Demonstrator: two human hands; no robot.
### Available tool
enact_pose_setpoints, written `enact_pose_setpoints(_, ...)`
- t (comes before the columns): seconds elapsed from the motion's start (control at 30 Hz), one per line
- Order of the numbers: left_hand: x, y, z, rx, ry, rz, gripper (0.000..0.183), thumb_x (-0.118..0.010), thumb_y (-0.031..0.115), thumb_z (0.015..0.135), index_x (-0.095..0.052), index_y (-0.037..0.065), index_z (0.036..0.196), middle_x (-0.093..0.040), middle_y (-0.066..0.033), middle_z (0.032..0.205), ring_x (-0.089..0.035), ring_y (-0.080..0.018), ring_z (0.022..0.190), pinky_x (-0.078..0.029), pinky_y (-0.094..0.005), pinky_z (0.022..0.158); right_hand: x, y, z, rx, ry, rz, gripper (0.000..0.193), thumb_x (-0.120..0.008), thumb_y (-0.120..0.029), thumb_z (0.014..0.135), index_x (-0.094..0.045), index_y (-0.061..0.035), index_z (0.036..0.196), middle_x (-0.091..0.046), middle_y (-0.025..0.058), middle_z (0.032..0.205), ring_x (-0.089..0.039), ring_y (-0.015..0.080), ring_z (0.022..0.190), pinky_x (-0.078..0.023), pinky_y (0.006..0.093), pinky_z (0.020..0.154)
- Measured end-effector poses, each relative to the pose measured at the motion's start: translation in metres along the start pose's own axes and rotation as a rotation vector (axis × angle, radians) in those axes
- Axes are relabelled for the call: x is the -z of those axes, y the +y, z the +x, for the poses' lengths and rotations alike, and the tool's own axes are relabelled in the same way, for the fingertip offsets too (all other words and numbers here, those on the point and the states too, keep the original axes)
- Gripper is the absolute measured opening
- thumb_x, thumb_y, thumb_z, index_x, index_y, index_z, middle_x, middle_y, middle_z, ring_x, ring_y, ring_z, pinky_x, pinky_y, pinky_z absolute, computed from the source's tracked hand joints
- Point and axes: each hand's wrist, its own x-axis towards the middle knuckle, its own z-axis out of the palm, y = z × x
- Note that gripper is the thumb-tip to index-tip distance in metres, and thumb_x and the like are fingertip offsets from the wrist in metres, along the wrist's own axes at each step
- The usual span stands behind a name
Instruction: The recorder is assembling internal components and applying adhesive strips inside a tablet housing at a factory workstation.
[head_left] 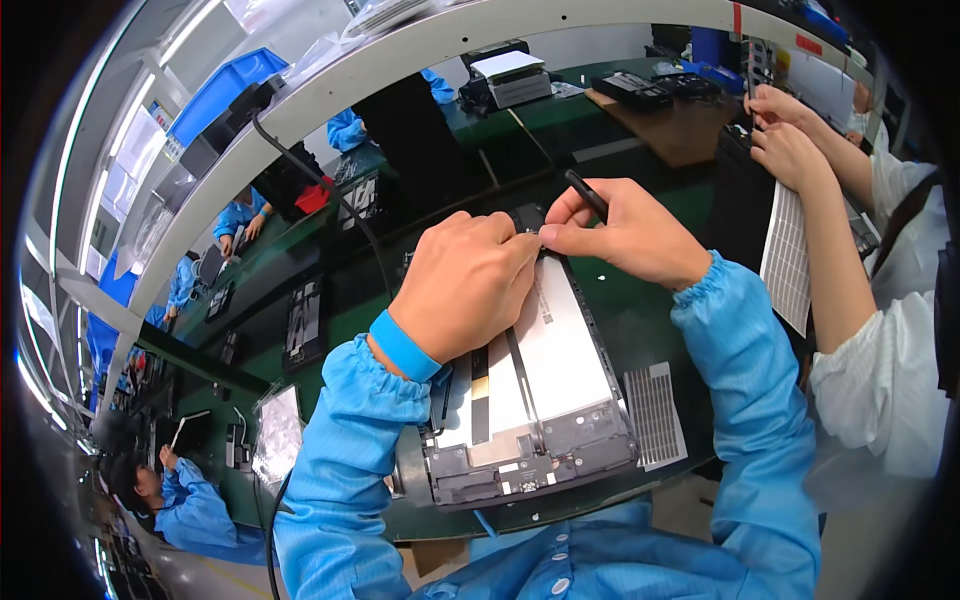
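Note:
An opened tablet-like device (pixel 560 380) lies on the green bench, with a silver-white inner plate, a black frame, a dark cable strip and small boards along its near end. My left hand (pixel 465 285), with a blue band on its wrist, bends over the far end of it. Its fingers are closed, and whatever they pinch is hidden. Close beside it, my right hand (pixel 635 230) holds a black pen-shaped tool (pixel 586 195) between thumb and fingers. The tool's tip is hidden near the far edge. Thumb and fingertips of both hands almost meet there.
A sheet of pale label strips (pixel 656 415) lies right of the device. At the right edge a co-worker's hands (pixel 785 140) work on another dark unit. A clear plastic bag (pixel 277 435) and more dark devices (pixel 304 320) lie to the left. A metal shelf rail (pixel 420 50) arches above.

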Motion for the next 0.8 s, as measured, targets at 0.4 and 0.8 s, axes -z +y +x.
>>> enact_pose_setpoints(0.4,0.011,-0.001,0.006,0.307,-0.097,-0.252,0.015,-0.067,0.014,0.08,-0.077,0.004,0.085,-0.07,-0.0131,0.077,-0.069,-0.0326,0.071,-0.055,-0.0407,0.067,0.004,-0.008,0.028,-0.105,-0.055,-0.258,0.037,-0.083,-0.03,0.067,-0.061,-0.0043,0.083,-0.057,0.0053,0.073,-0.054,0.0167,0.068,-0.043,0.0295,0.063)
enact_pose_setpoints(0.8,0.021,-0.034,0.047,0.764,-0.54,-0.627,0.018,-0.075,0.015,0.07,-0.075,-0.003,0.075,-0.065,-0.0077,0.065,-0.068,-0.018,0.06,-0.052,-0.0262,0.057,0.006,-0.014,0.03,-0.118,-0.113,-0.296,0.046,-0.085,-0.034,0.066,-0.062,-0.0035,0.091,-0.058,0.0077,0.081,-0.054,0.0188,0.075,-0.042,0.0307,0.067)
